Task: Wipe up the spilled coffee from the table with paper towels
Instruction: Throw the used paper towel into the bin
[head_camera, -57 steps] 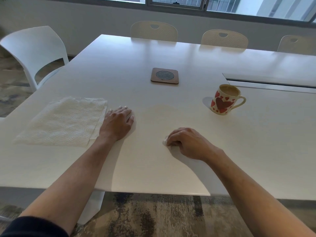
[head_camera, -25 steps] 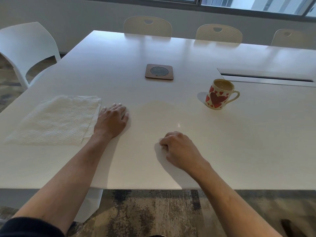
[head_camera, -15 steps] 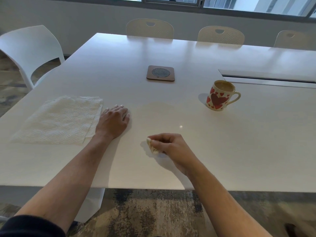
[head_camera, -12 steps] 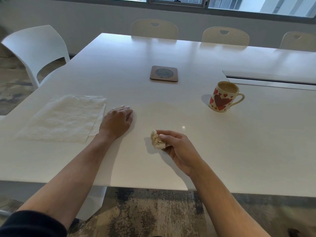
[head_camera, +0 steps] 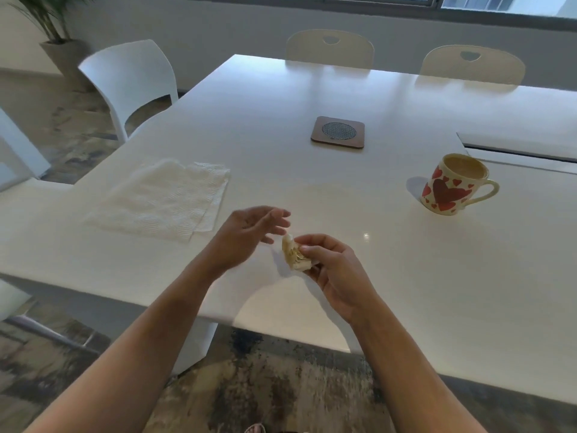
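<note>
Honestly the spill itself is hard for me to make out, there's just a faint sheen on the white table (head_camera: 406,307) left of the heart mug (head_camera: 449,187), plus one tiny glint nearer me. The left hand (head_camera: 246,237) is motion-blurred so its fingertips smear, and the mug's far side is hidden from my view. The right hand (head_camera: 331,267) is pinching a crumpled, coffee-stained wad of paper towel (head_camera: 293,256), held up off the table, well to the near-left of the mug. The left hand is loose with fingers spread, grasping nothing, just beside the wad. Compared with half a second ago, that left hand has lifted off the table where it lay flat and come over toward the wad. The clean paper towel stack (head_camera: 162,198) sits far left of the mug, same as before, and the brown coaster (head_camera: 338,132) is behind-left of it.
</note>
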Motion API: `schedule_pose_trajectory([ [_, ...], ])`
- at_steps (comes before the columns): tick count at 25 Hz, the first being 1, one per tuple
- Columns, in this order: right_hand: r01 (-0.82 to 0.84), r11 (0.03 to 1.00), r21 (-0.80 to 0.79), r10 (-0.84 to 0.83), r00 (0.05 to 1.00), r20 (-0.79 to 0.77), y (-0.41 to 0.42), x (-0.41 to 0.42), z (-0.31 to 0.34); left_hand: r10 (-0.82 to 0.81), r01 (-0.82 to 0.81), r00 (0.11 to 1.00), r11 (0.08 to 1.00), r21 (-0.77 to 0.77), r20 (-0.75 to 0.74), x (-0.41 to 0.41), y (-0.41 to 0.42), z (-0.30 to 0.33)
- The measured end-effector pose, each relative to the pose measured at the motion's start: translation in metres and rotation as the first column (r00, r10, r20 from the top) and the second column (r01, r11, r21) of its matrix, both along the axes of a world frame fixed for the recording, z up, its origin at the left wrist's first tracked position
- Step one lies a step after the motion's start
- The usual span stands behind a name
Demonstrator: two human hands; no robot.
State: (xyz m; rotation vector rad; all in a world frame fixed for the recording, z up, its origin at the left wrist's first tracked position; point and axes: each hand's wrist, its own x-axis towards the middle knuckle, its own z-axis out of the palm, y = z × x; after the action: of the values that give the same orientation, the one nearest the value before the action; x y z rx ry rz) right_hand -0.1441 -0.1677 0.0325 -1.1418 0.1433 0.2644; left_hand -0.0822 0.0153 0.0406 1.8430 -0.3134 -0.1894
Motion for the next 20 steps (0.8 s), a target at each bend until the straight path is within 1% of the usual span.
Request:
schedule_pose_trajectory([
  [2,-0.03,0.998,-0.051,0.031,0.999,0.009,0.008,0.001,-0.001,-0.071,0.07,0.994,0.997,-0.019,-0.078,-0.019,0.004,0.007],
  [4,-0.055,0.997,-0.05,0.056,0.998,0.012,0.016,0.003,-0.002,-0.064,0.064,0.994,0.998,0.001,-0.091,-0.034,0.009,0.009],
  [7,-0.068,0.991,-0.113,0.075,0.995,0.059,0.03,0.008,-0.001,0.098,-0.098,0.992,0.995,0.012,-0.08,-0.051,0.023,0.008],
  [11,-0.139,0.971,-0.194,0.163,0.98,0.111,0.062,0.009,0.004,0.301,-0.309,0.948,0.949,-0.064,-0.107,-0.079,0.049,0.004],
  [15,-0.291,0.933,-0.212,0.318,0.942,0.106,0.101,-0.004,0.002,0.493,-0.501,0.865,0.861,-0.094,-0.097,-0.109,0.082,0.0],
  [20,-0.377,0.879,-0.294,0.432,0.889,0.151,0.152,-0.023,0.002,0.632,-0.641,0.768,0.757,-0.131,-0.106,-0.146,0.134,-0.006],
])
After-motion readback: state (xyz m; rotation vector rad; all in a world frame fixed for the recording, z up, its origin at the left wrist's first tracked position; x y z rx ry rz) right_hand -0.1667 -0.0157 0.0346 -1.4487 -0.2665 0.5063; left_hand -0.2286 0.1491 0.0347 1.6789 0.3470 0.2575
